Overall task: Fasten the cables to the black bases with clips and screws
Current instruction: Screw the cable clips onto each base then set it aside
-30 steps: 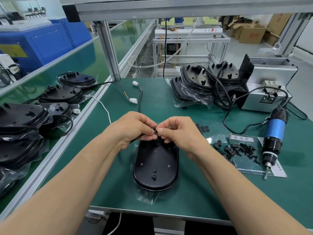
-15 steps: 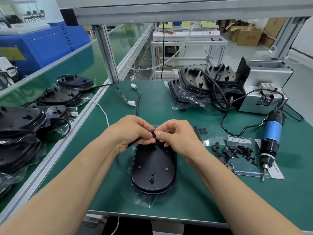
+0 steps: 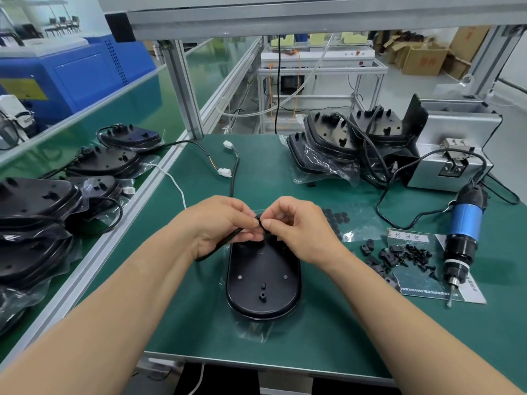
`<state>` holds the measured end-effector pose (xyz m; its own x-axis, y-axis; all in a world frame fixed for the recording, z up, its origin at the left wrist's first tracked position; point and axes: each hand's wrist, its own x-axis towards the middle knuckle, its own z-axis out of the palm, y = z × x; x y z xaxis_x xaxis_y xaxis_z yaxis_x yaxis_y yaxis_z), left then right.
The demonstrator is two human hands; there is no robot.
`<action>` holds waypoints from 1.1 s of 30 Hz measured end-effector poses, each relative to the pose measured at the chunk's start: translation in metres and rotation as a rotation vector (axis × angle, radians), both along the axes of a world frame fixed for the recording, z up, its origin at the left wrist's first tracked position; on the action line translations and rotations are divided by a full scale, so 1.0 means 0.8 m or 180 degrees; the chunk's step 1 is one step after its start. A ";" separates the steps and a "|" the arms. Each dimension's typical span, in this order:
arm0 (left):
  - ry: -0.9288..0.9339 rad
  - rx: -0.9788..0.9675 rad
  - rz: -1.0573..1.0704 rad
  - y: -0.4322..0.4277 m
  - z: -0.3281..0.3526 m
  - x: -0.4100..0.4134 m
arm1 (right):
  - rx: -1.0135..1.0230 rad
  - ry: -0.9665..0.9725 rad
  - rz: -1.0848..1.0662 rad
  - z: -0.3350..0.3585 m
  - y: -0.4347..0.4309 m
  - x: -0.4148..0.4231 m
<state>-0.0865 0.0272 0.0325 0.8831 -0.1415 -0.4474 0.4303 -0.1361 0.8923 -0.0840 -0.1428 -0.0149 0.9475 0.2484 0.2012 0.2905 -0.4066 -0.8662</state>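
The two hands meet just above the far end of the black oval plastic base (image 3: 263, 283), which lies flat on the green surface (image 3: 328, 332) on a clear plastic bag (image 3: 251, 329), its long axis pointing away from the person. The left hand (image 3: 219, 223) is curled round a thin black cable (image 3: 233, 181), and the right hand (image 3: 296, 226) pinches the same cable between thumb and forefinger, so that the fingertips of both hands all but touch. At that spot the cable makes a small dark hump, and whether a clip sits there is hidden by the fingers. From the left hand the cable runs away over the surface to a white plug (image 3: 227, 144), and a short loop of it shows below the left palm, beside the base's left rim. To the right of the base, near the right wrist, loose small black plastic clips (image 3: 382, 256) and black screws (image 3: 416, 252) lie on and beside a printed sheet, with the blue-bodied electric screwdriver (image 3: 464, 226) lying just beyond them, tip towards the person. A stack of further black bases (image 3: 336, 141) with cables stands at the rear right, against a silver metal box (image 3: 456, 143). More black bases in plastic bags (image 3: 102, 163) lie on the neighbouring bench to the left.
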 end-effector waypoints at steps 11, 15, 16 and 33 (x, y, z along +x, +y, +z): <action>-0.0340 0.0147 -0.0313 0.002 0.001 0.001 | -0.0801 -0.0432 0.0794 0.015 -0.018 0.036; -0.0334 0.0076 -0.0175 0.000 0.004 0.007 | -0.0404 -0.0200 0.0948 0.018 -0.017 0.046; -0.0357 0.0080 -0.0154 0.000 0.004 0.009 | -0.0206 -0.0088 0.0942 0.016 -0.016 0.047; -0.0995 0.1384 -0.0494 0.022 -0.042 0.013 | -0.0151 0.1441 0.0652 0.025 -0.002 0.068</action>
<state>-0.0758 0.0446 -0.0012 0.9667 -0.1411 -0.2136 0.0997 -0.5609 0.8218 -0.0293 -0.1441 0.0050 0.8680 0.4374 -0.2350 -0.0324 -0.4224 -0.9058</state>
